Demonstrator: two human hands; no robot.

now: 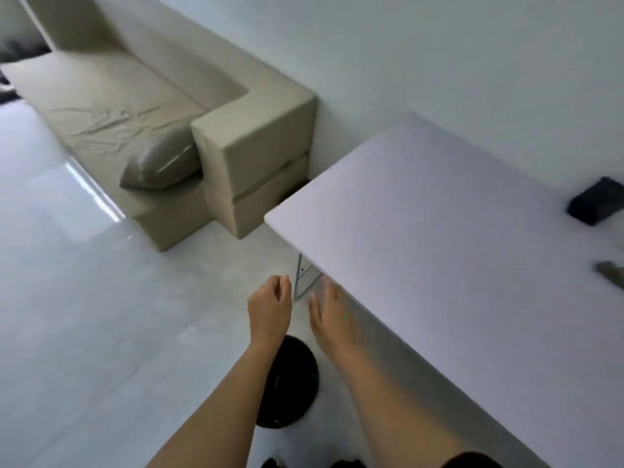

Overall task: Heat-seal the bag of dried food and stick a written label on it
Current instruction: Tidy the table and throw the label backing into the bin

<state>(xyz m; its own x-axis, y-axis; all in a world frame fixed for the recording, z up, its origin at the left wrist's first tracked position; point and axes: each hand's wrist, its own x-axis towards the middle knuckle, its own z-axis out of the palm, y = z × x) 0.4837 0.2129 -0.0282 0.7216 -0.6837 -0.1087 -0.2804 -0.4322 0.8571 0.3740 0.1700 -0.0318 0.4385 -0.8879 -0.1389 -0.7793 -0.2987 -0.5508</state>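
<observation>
Both my hands hang in the air beside the near left edge of a white table (pixel 422 238). My left hand (pixel 270 307) is empty with its fingers loosely curled. My right hand (pixel 329 315) is blurred, its fingers stretched out and apart, holding nothing. At the table's far right edge lies a dark blue-black object (pixel 596 206), and below it a small greyish object (pixel 611 270) is cut off by the frame. Both are too blurred to identify. No bag or label shows in the view.
A beige sofa (pixel 162 106) with a cushion (pixel 158 167) stands along the white wall, close to the table's far left corner. A black round object (pixel 293 383) sits on the glossy pale floor under my arms. A table leg (pixel 302 278) shows near my hands.
</observation>
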